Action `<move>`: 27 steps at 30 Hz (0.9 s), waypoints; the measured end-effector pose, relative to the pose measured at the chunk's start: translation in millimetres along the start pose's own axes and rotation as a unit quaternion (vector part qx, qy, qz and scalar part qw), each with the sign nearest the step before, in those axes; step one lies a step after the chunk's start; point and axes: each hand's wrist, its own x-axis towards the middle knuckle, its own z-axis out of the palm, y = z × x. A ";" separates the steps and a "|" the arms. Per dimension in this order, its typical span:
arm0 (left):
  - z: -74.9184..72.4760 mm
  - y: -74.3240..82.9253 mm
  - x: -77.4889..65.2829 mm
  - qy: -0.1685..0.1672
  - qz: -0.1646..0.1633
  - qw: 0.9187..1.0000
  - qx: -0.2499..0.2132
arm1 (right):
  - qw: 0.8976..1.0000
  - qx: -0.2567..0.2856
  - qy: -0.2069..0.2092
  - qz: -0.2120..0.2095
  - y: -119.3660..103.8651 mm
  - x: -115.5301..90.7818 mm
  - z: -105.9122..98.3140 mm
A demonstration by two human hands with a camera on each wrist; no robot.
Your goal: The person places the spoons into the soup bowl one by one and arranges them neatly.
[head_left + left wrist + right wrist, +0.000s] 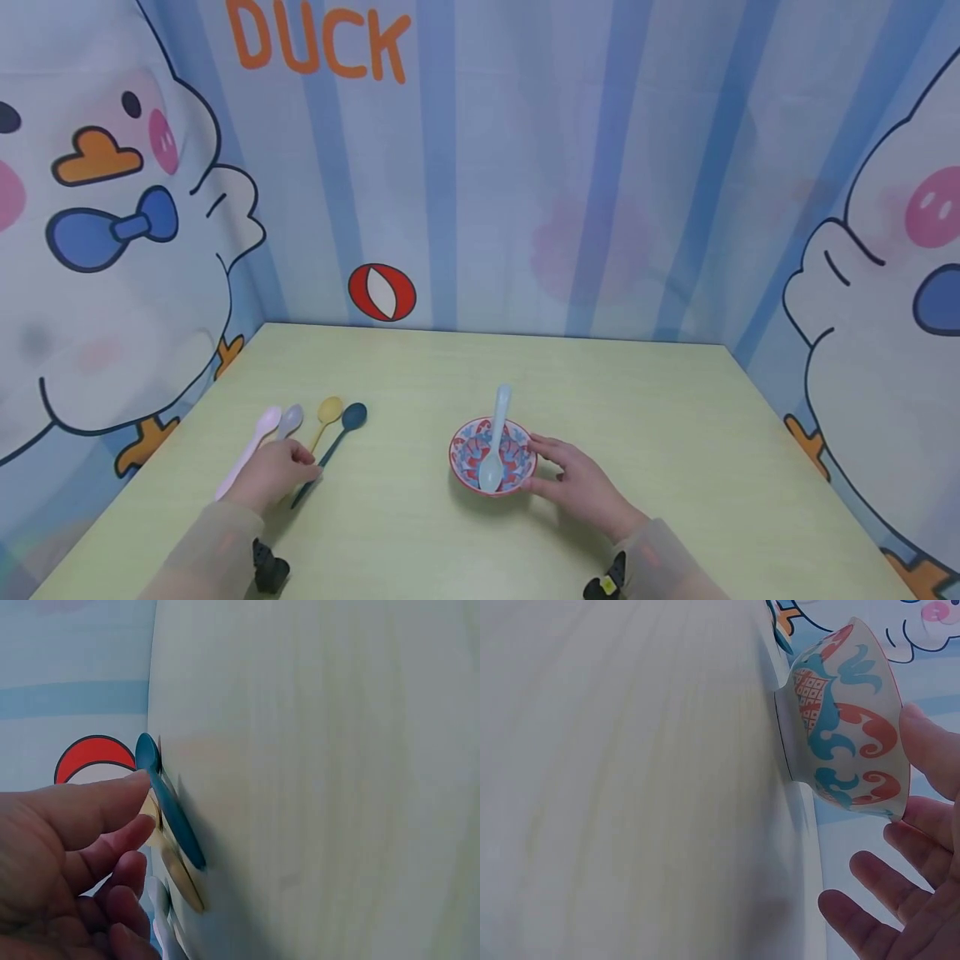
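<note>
My right hand [577, 483] holds the side of a small bowl [855, 727] with a red and blue pattern, thumb and index finger at its rim. A pale blue spoon [497, 442] leans in the bowl, handle up past the far rim. My left hand [273, 473] is over several spoons at the left, fingers loosely bent. Nearest its fingertips is the dark teal spoon [176, 817], which lies on the table; whether they touch it I cannot tell. Beside it lies a yellow spoon [330, 410]. A pink spoon [255, 437] and a lilac spoon [289, 420] are partly behind the hand.
The pale yellow table [630, 400] ends at a striped blue curtain [510, 167] with duck drawings on both sides. A black wrist camera [270, 568] is strapped on the left wrist, and another wrist camera [604, 582] on the right.
</note>
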 end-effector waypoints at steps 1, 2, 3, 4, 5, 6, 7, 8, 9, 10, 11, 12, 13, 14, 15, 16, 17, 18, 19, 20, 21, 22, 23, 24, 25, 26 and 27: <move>-0.1 0.3 -1.4 -0.005 -0.004 1.000 0.002 | 1.000 0.000 0.000 0.000 -0.1 -0.1 -0.1; -0.2 0.5 -2.8 -0.009 -0.007 1.000 0.005 | 1.000 0.002 0.000 0.000 -0.1 -0.1 -0.2; -0.2 0.6 -4.1 -0.011 -0.007 1.000 0.007 | 1.000 0.002 0.000 0.000 0.0 -0.1 -0.3; -0.4 1.2 -6.0 -0.014 -0.009 1.000 0.009 | 1.000 0.002 0.000 0.000 0.2 0.0 -0.4; -0.4 1.6 -7.4 -0.016 -0.009 1.000 0.011 | 1.000 0.003 0.000 0.000 0.3 0.1 -0.4; -0.2 2.0 -8.9 -0.017 -0.010 1.000 0.013 | 1.000 0.004 -0.001 0.001 0.6 0.2 -0.4; 0.0 2.2 -10.0 -0.019 -0.010 1.000 0.016 | 1.000 0.005 -0.001 0.001 0.8 0.3 -0.4; 0.2 2.1 -10.4 -0.018 -0.007 1.000 0.019 | 1.000 0.006 -0.001 0.002 0.9 0.3 -0.4; 0.4 2.1 -10.8 -0.018 -0.004 1.000 0.023 | 1.000 0.007 -0.001 0.002 1.0 0.2 -0.4; 0.6 2.1 -11.0 -0.017 -0.002 1.000 0.026 | 1.000 0.007 -0.002 0.002 0.9 0.1 -0.5; 0.9 1.7 -10.7 -0.015 0.001 0.999 0.029 | 1.000 0.009 -0.002 0.002 0.7 -0.1 -0.6; 1.3 1.3 -10.4 -0.013 0.004 0.999 0.031 | 1.000 0.010 -0.002 0.003 0.7 -0.2 -0.7; 1.5 0.9 -9.9 -0.011 0.006 0.999 0.034 | 1.000 0.010 -0.001 0.003 0.4 -0.3 -0.7; 1.6 0.7 -9.7 -0.009 0.008 0.999 0.036 | 1.000 0.011 -0.001 0.003 0.3 -0.4 -0.7; 1.6 0.5 -9.8 -0.009 0.009 0.999 0.037 | 1.000 0.010 -0.001 0.003 0.2 -0.3 -0.7; 1.4 0.5 -10.0 -0.010 0.009 0.999 0.039 | 1.000 0.011 -0.001 0.002 0.2 -0.3 -0.8; 1.1 0.5 -10.5 -0.010 0.009 0.999 0.043 | 1.000 0.012 -0.002 0.002 0.2 -0.1 -0.7; 0.7 0.6 -11.1 -0.011 0.009 0.999 0.047 | 1.000 0.012 -0.003 0.000 0.3 0.2 -0.7; 0.2 0.6 -11.8 -0.012 0.008 0.999 0.051 | 1.000 0.012 -0.004 -0.001 0.5 0.4 -0.6; -0.3 0.4 -12.4 -0.014 0.007 0.998 0.057 | 1.000 0.013 -0.005 -0.002 0.7 0.6 -0.5; -0.9 0.4 -13.1 -0.015 0.008 0.998 0.064 | 1.000 0.013 -0.006 -0.004 0.9 0.8 -0.4; -1.6 0.4 -13.8 -0.015 0.009 0.997 0.073 | 1.000 0.013 -0.007 -0.005 1.2 1.0 -0.3; -2.2 0.3 -14.1 -0.016 0.008 0.997 0.081 | 1.000 0.013 -0.007 -0.006 1.4 1.0 -0.3; -2.7 0.3 -14.4 -0.018 0.008 0.996 0.088 | 1.000 0.013 -0.008 -0.006 1.4 0.9 -0.4; -3.3 0.2 -14.5 -0.019 0.008 0.995 0.095 | 1.000 0.013 -0.008 -0.006 1.5 0.8 -0.6; -3.8 0.2 -14.6 -0.021 0.009 0.995 0.102 | 1.000 0.014 -0.008 -0.005 1.4 0.7 -0.9; -4.4 0.4 -14.8 -0.023 0.011 0.994 0.107 | 1.000 0.014 -0.007 -0.005 1.3 0.5 -1.3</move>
